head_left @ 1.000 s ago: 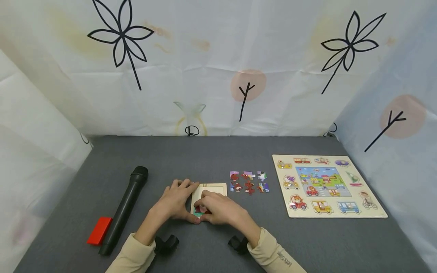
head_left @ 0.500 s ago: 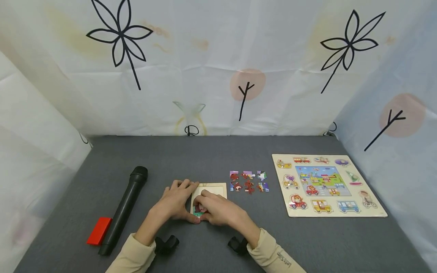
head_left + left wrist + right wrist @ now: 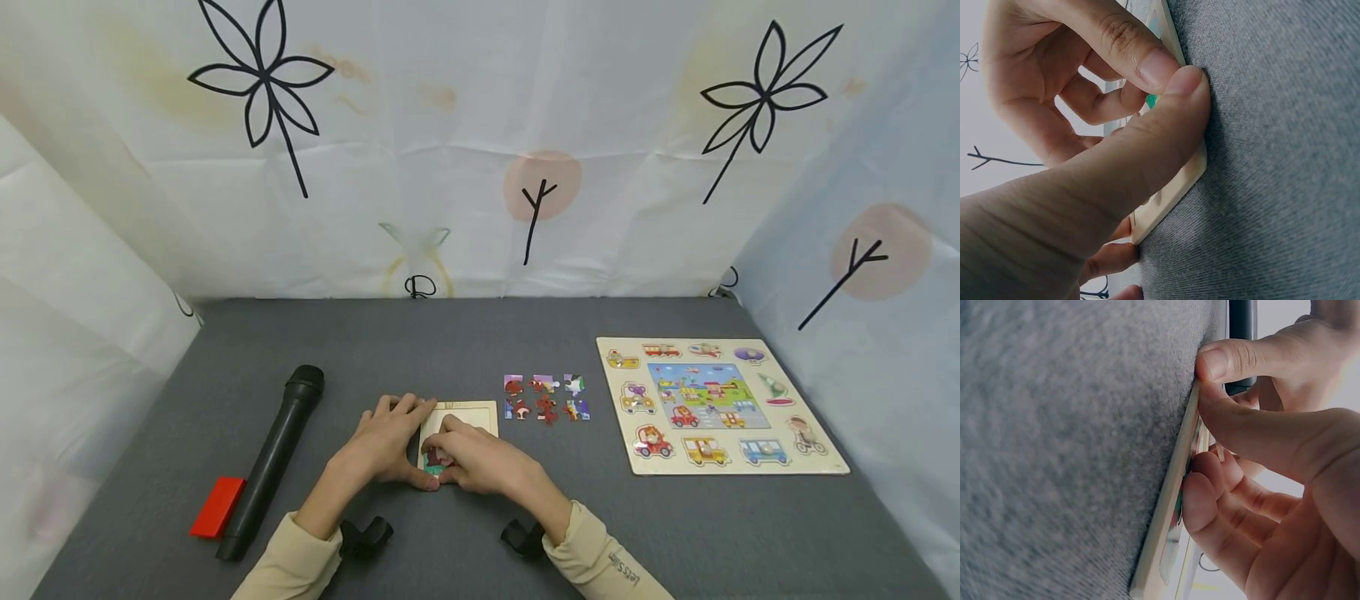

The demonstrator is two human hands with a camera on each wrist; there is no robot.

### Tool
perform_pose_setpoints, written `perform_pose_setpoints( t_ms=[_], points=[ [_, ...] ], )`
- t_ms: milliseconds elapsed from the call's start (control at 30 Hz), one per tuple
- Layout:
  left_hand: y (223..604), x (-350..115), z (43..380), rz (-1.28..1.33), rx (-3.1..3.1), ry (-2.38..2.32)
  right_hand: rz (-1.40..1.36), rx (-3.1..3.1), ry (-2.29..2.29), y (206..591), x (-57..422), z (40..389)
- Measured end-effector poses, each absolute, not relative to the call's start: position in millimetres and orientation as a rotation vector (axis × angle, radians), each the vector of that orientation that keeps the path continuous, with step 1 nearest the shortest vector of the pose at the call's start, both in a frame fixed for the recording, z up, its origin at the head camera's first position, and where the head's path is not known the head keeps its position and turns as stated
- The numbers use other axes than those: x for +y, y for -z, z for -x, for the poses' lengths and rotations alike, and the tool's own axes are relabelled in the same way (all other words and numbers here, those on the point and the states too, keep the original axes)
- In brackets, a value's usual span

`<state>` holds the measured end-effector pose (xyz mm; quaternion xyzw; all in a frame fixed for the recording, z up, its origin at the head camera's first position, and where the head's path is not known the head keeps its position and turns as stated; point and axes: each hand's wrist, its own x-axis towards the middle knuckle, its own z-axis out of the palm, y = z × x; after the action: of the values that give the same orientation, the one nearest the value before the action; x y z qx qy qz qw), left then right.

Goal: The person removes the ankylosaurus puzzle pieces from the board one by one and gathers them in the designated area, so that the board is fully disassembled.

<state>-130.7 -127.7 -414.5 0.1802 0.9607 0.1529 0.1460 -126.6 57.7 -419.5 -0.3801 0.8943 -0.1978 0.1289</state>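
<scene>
A small pale wooden puzzle tray [image 3: 480,409] lies on the grey table between both hands. My left hand [image 3: 384,442] holds it along the left side, thumb at the near edge and fingers towards the far corner. Curled over the tray, my right hand [image 3: 483,458] has its fingertips on a dark red and green puzzle piece [image 3: 435,461] near the near left corner. In the right wrist view its thumb [image 3: 1232,415] meets the left thumb [image 3: 1229,362] at the tray's edge. The fingers hide much of the tray's inside. Several loose jigsaw pieces [image 3: 547,407] lie to the right.
A large wooden vehicle puzzle board [image 3: 630,425] lies at the right. On the left are a black microphone [image 3: 273,462] and a red block [image 3: 219,507] beside it. A printed white cloth [image 3: 450,167] stands behind the table [image 3: 420,342].
Both hands stay at the tray, and the loose pieces lie as before. The head view has shifted very slightly.
</scene>
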Motion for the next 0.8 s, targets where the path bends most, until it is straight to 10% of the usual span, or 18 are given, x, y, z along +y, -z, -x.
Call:
perform_pose_setpoints(
  t_ms=[800],
  points=[
    [420.1, -129.1, 133.1, -0.538, 2.786, -0.405, 1.047, 2.641, 0.673, 404.6, 113.6, 135.5]
  ],
)
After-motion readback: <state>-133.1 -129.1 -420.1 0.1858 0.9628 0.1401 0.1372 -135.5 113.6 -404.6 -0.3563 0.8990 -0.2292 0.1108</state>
